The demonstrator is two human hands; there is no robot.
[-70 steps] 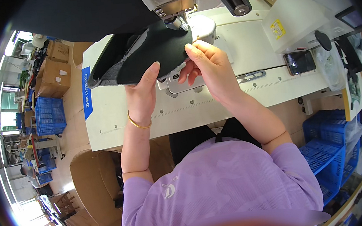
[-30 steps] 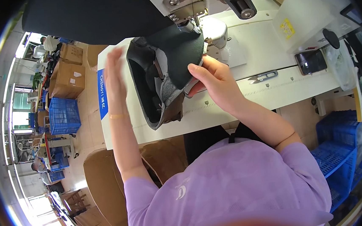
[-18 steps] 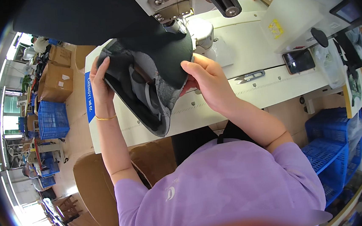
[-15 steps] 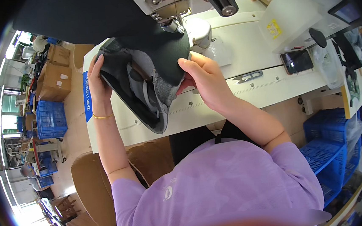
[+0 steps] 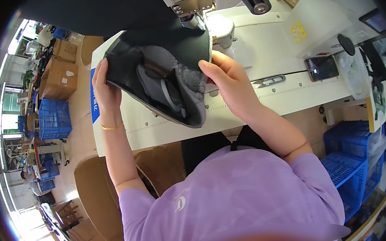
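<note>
Grip: left hand clamped on workpiece, left edge; right hand pinching right edge. We judge it light, soft, floppy; best held by edges.

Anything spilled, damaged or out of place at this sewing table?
Nothing plainly stands out. The left hand and right hand hold the dark workpiece at the sewing machine; snips and a phone lie on the table. The workpiece's grey patch looks rough; whether that is damage, I can't tell.
</note>
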